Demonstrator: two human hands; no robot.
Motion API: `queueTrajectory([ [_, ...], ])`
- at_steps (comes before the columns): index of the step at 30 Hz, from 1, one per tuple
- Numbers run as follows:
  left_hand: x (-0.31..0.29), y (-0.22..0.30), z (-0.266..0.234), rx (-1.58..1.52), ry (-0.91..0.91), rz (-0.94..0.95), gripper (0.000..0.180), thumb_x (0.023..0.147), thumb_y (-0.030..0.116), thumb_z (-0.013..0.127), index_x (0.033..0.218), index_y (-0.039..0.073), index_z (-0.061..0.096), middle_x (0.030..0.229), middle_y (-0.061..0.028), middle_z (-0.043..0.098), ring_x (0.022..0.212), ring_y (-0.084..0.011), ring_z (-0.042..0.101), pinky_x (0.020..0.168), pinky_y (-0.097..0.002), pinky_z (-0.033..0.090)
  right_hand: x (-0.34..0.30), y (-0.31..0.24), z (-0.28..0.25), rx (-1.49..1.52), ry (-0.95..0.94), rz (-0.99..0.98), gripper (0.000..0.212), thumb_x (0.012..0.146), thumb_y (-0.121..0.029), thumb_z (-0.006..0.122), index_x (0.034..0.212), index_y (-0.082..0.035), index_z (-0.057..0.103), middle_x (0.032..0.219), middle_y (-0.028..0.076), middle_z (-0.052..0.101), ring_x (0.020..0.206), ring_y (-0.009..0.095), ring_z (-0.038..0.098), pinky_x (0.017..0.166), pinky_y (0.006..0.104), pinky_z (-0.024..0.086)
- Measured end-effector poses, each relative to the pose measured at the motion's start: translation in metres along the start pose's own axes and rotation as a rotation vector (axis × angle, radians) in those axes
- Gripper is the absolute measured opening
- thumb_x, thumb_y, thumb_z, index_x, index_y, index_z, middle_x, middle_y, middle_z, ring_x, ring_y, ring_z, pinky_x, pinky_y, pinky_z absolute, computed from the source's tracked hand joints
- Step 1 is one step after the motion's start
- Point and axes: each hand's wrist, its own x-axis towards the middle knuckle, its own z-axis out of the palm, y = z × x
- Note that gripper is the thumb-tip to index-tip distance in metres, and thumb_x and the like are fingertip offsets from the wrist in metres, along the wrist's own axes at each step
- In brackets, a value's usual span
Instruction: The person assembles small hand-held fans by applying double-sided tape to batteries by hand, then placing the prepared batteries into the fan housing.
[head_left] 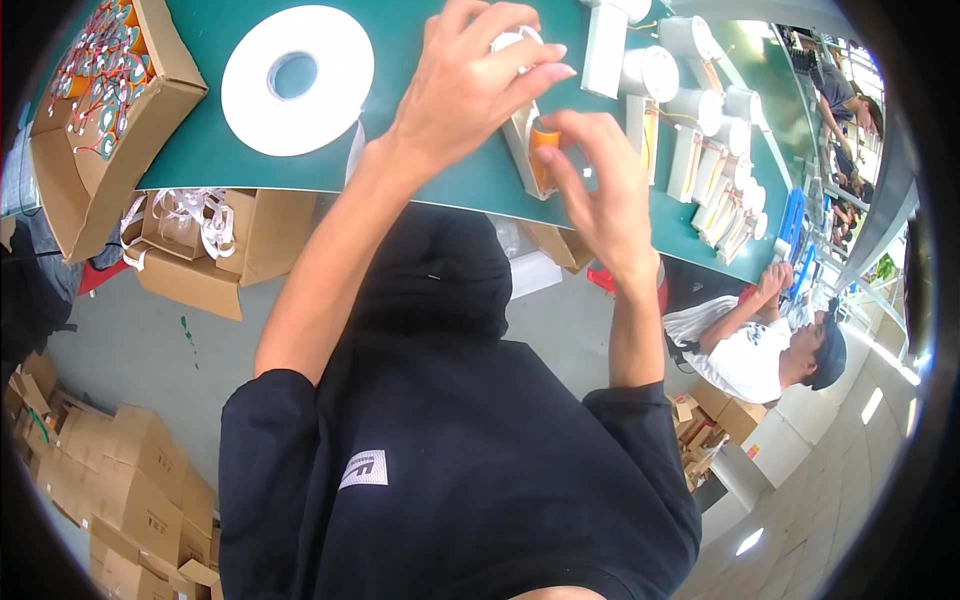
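Note:
A white plastic housing [523, 150] with a long handle and a round head lies near the front edge of the green table, its handle pointing at me. My left hand [470, 80] is closed round the head end, which it mostly hides. An orange cylindrical battery [544, 165] sits in the open handle. Thumb and forefinger of my right hand [607, 195] press on the battery near its upper end. To the right, several similar white housings [605, 50] lie in a row, some with orange batteries showing.
At the left stands an open cardboard box [165, 130] of wired orange batteries. Beside it on the table [400, 30] lies a large white tape roll [245, 90]. Below the edge is a carton [190, 285] with white strips. Another person [750, 350] works farther right.

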Motion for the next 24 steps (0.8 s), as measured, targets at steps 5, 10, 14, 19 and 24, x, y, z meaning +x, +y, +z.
queueTrajectory([
  [5, 0.000, 0.001, 0.000, 0.017, 0.009, 0.014, 0.017, 0.082, 0.020, 0.074, 0.097, 0.011, 0.075, 0.106, -0.0035, 0.062, 0.098, -0.0224, 0.054, 0.083, -0.0357, 0.046, -0.007, -0.018, 0.006, -0.108, 0.113, 0.087, 0.022, 0.083, -0.006, 0.073, 0.103, -0.004, 0.063, 0.088, 0.009, 0.059, 0.074, 0.024, 0.060, 0.063, 0.0344, 0.048],
  [10, 0.001, 0.004, 0.002, -0.036, 0.003, 0.000, 0.019, 0.081, 0.020, 0.074, 0.097, 0.011, 0.075, 0.105, -0.0029, 0.062, 0.098, -0.0227, 0.053, 0.083, -0.0360, 0.046, -0.021, -0.016, 0.016, -0.117, 0.236, 0.038, 0.024, 0.081, -0.003, 0.074, 0.102, -0.004, 0.064, 0.087, 0.010, 0.059, 0.071, 0.024, 0.060, 0.061, 0.0336, 0.048],
  [14, 0.001, 0.004, 0.001, -0.002, -0.013, 0.026, 0.020, 0.080, 0.020, 0.074, 0.097, 0.011, 0.075, 0.105, -0.0029, 0.062, 0.098, -0.0231, 0.053, 0.083, -0.0360, 0.047, -0.026, -0.019, 0.017, -0.086, 0.313, 0.053, 0.025, 0.080, -0.002, 0.075, 0.102, -0.004, 0.065, 0.087, 0.010, 0.059, 0.072, 0.024, 0.061, 0.060, 0.0339, 0.049],
  [19, 0.000, 0.001, -0.001, 0.014, -0.015, 0.042, 0.020, 0.080, 0.021, 0.074, 0.098, 0.011, 0.075, 0.106, -0.0032, 0.062, 0.099, -0.0232, 0.053, 0.083, -0.0363, 0.047, -0.002, -0.015, 0.004, -0.028, 0.096, 0.077, 0.024, 0.081, -0.005, 0.074, 0.104, -0.005, 0.065, 0.087, 0.010, 0.058, 0.072, 0.024, 0.061, 0.060, 0.0335, 0.048],
  [24, 0.000, 0.006, 0.000, -0.015, -0.056, -0.004, 0.020, 0.082, 0.019, 0.073, 0.100, 0.013, 0.074, 0.109, -0.0038, 0.062, 0.102, -0.0234, 0.053, 0.086, -0.0363, 0.047, 0.009, -0.007, -0.006, -0.079, -0.059, 0.055, 0.017, 0.089, -0.008, 0.065, 0.106, -0.004, 0.063, 0.085, 0.012, 0.057, 0.074, 0.028, 0.060, 0.061, 0.0371, 0.048],
])
